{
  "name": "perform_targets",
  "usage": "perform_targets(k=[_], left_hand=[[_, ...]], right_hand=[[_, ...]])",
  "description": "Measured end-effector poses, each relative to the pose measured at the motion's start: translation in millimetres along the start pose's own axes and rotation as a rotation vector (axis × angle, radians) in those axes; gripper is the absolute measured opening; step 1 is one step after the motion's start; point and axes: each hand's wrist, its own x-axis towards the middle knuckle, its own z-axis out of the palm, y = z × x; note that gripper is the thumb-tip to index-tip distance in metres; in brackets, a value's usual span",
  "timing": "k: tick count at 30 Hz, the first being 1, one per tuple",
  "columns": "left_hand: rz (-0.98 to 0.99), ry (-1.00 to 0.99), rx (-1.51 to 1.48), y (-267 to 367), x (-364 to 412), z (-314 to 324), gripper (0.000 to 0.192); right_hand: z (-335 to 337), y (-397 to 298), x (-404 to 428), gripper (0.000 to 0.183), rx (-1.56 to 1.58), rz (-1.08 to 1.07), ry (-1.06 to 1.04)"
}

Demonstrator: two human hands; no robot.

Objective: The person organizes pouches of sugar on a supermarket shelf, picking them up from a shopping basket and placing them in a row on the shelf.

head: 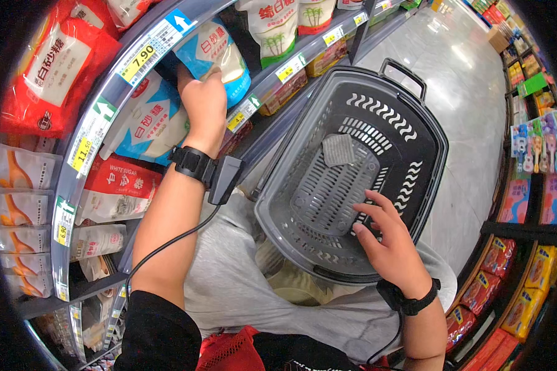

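On the shelf at upper left, my left hand (204, 104) grips the near side of a blue-and-white bag of white sugar (229, 60), part of its fingers hidden behind it. A similar blue-and-white sugar bag (151, 123) leans just left of that wrist. My right hand (390, 243) hovers over the near right part of a grey plastic shopping basket (301, 204), fingers apart and holding nothing. Inside the basket lies a small pale square piece (340, 150) with print, its material unclear. Each wrist wears a black strap with a cabled device.
A shelf edge with price tags (141, 58) curves along the left. Red sugar bags (58, 74) sit on the upper shelf, and a red-and-white bag (120, 185) below. The tiled aisle floor (464, 125) runs at right, beside a shelf of red packets (480, 292).
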Motion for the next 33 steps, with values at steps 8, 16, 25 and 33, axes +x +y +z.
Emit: perform_targets(k=[8, 16, 25, 33], left_hand=[[-0.062, -0.014, 0.037, -1, 4, 2, 0.053], [-0.074, -0.003, 0.035, -22, 5, 2, 0.053], [-0.277, -0.01, -0.182, -19, 4, -11, 0.042], [-0.229, -0.007, -0.196, -25, 6, -5, 0.036]], right_hand=[[-1, 1, -3, 0.034, -0.04, -0.034, -0.02], [2, 4, -4, 0.038, -0.091, -0.119, -0.065], [5, 2, -4, 0.039, -0.12, -0.138, -0.087], [7, 5, -4, 0.04, -0.152, -0.165, -0.098]])
